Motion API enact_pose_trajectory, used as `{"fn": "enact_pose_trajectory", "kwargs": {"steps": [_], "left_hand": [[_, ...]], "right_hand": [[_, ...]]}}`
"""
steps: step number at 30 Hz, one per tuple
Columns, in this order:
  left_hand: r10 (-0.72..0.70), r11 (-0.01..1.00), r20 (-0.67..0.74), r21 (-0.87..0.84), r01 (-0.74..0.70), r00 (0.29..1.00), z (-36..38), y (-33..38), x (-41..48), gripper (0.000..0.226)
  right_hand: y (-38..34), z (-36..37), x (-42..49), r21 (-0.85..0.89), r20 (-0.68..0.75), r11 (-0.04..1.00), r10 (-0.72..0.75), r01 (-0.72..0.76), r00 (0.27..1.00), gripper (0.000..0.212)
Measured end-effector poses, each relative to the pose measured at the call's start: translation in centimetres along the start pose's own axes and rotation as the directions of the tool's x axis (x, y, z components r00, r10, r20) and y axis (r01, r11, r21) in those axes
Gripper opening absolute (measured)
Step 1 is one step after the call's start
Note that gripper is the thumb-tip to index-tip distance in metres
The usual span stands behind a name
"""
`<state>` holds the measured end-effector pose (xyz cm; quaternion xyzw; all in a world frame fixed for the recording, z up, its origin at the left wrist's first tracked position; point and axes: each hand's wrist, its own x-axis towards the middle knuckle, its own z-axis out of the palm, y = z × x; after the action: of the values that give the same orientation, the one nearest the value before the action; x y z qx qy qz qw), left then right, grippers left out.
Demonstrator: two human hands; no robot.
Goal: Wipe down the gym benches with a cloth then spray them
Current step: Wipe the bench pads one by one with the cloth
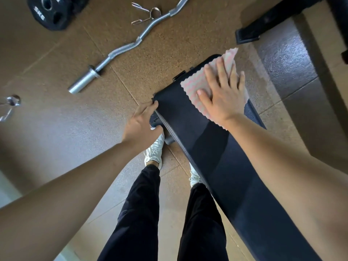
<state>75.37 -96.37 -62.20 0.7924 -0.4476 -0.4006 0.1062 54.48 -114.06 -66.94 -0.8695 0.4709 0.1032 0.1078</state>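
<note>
Right arm [273,157] extended; right hand [224,95] lay flat, fingers [211,76] spread, pressing cloth [195,81] on bench [188,119]; left hand [141,125] gripped bench edge. Advised: even pressure, overlapping strokes

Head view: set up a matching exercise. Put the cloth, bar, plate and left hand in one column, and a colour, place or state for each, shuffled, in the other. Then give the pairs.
Column one:
1. cloth
2. bar
3. plate
4. left hand

Column two:
A. black, in the top left corner
B. grips the edge of the bench
C. pink and white, pressed flat under the right hand
D. silver, lying beside a spring clip

Pairs: 1-C, 2-D, 3-A, 4-B
</note>
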Motion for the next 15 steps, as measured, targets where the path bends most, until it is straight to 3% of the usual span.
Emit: {"fn": "enact_pose_trajectory", "kwargs": {"steps": [5,12,15], "left_hand": [[0.035,0.998,0.033,-0.059,-0.033,0.999,-0.8,-1.1,0.2,0.072],[0.057,0.992,0.105,-0.117,-0.045,0.993,-1.4,-2.6,0.3,0.076],[0.056,0.993,0.039,-0.103,-0.052,0.998,-1.7,-3.9,0.1,0.058]], "right_hand": [[-2.7,0.2,0.9,0.039,-0.007,0.99,0.137,-0.136,0.991,0.067],[-9.5,0.8,-0.9,0.042,0.032,0.992,-0.12,0.119,0.992,0.069],[-12.1,1.4,-1.9,0.064,0.068,0.977,-0.207,0.202,0.976,0.076]]}}
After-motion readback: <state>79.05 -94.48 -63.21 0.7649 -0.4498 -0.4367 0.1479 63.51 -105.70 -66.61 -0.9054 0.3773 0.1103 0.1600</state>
